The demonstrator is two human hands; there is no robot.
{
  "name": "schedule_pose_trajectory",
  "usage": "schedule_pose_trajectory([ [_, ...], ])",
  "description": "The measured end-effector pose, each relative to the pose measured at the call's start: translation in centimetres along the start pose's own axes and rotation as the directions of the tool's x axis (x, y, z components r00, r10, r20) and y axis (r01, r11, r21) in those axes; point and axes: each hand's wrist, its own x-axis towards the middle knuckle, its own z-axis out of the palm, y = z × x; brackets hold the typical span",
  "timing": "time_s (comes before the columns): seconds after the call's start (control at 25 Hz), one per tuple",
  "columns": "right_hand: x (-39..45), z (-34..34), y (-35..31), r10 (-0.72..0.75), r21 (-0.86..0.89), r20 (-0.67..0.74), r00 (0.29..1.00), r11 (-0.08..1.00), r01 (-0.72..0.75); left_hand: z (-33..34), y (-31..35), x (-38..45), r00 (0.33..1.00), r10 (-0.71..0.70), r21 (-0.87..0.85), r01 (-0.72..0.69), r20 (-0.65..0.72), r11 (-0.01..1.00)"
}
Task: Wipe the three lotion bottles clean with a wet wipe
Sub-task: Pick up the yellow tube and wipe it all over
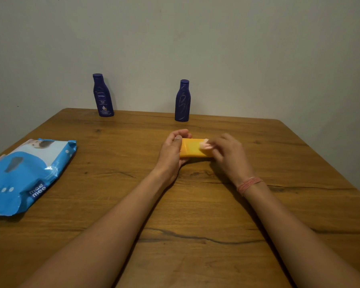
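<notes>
The left hand (173, 150) grips one end of the yellow bottle (192, 150) lying sideways between both hands; the right hand (227, 152) pinches a wet wipe (205, 144) against it. Two blue bottles (103, 95) stand beyond the hands; the wipes pack (27, 173) lies left of them.

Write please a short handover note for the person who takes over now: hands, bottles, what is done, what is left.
Left hand: grips one end of the yellow bottle, held sideways just over the table.
Right hand: pinches the wipe against the bottle's other end.
Two blue bottles stand upright at the table's far edge: the left one and the right one, which shows pale streaks.
Wipe pack lies at the left.
Done: cannot tell for any bottle.
Left: finish the yellow, then check both blue.
</notes>
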Motion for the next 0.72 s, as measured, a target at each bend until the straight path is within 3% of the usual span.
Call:
schedule_pose_trajectory([
  [0.16,-0.4,2.0,-3.6,-0.202,0.018,-0.022,0.979,0.979,0.203,-0.1,-0.1,-0.3,0.997,0.067,0.042,-0.068,0.03,0.997],
  [0.2,-0.3,2.0,-3.6,-0.181,0.039,-0.035,0.983,0.983,0.182,-0.1,-0.1,-0.3,0.996,0.079,0.063,-0.082,0.042,0.995],
  [0.36,0.2,0.3,0.3,0.151,0.107,-0.03,0.988,0.983,-0.147,0.1,0.0,-0.4,0.987,0.143,0.229,-0.157,0.078,0.961],
  [0.44,0.1,-0.2,1.3,0.179,0.08,-0.059,0.982,0.981,-0.174,0.3,0.0,-0.5,0.981,0.171,0.281,-0.189,0.089,0.941],
  [0.64,-0.6,1.7,-3.3,-0.14,0.107,-0.087,0.986,0.983,0.149,-0.1,-0.2,-0.4,0.982,0.141,0.147,-0.159,0.123,0.976],
  [0.72,-0.4,1.9,-3.5,-0.144,0.114,-0.102,0.984,0.981,0.156,-0.3,-0.1,-0.3,0.987,0.108,0.106,-0.122,0.122,0.987],
])
